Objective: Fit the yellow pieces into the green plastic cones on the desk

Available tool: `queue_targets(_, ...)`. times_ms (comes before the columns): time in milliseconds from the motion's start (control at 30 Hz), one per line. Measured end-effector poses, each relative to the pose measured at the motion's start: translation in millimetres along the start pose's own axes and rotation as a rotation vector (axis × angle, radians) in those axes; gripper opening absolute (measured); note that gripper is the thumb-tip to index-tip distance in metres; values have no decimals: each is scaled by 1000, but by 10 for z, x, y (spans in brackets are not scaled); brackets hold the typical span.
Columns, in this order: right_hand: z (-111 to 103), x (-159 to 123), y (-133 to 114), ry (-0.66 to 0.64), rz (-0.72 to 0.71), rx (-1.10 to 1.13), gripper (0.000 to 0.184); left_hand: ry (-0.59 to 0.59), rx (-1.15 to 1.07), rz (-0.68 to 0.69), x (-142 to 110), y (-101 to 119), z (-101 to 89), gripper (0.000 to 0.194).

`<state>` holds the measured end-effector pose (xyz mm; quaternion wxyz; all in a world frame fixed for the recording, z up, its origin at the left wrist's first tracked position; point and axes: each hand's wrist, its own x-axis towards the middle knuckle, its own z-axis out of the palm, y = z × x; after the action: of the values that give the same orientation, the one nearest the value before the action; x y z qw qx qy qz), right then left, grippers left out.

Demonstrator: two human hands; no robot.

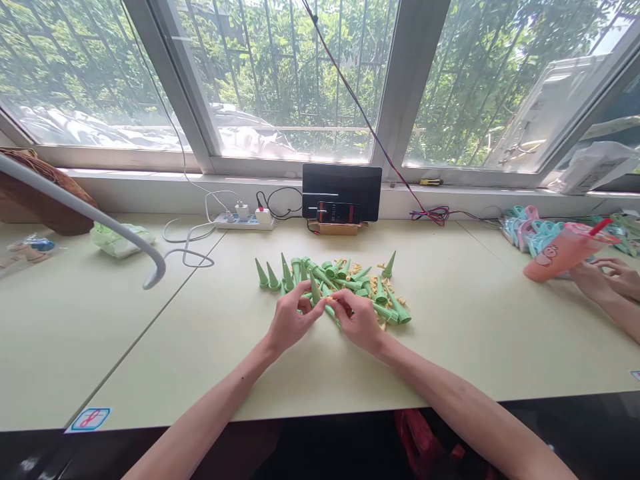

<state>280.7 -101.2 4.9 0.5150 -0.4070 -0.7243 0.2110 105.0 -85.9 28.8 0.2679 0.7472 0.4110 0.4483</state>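
Along the back edge of the bench [440, 353], a power strip [245, 222] with plugs sits left of a black tablet [342, 190]. Coiled red and blue wires [431, 214] lie right of it. Toward the right edge stands a tilted pink cup [560, 253]; a numbered sticker [90, 419] marks the front left.

Bright daylight from glaring windows [295, 80]

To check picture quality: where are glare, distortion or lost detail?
Head view: daylight washes out the clear glass windowpanes; head view: grey metal window frames lean outward, likely lens distortion; head view: small yellow peg-like pieces blend together, details unclear.
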Motion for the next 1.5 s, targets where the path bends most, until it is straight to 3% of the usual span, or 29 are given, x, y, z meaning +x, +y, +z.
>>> queue_targets(1500,10,2,13,1,-50,-26,21,4,33,-16,-5,-18,15,18)
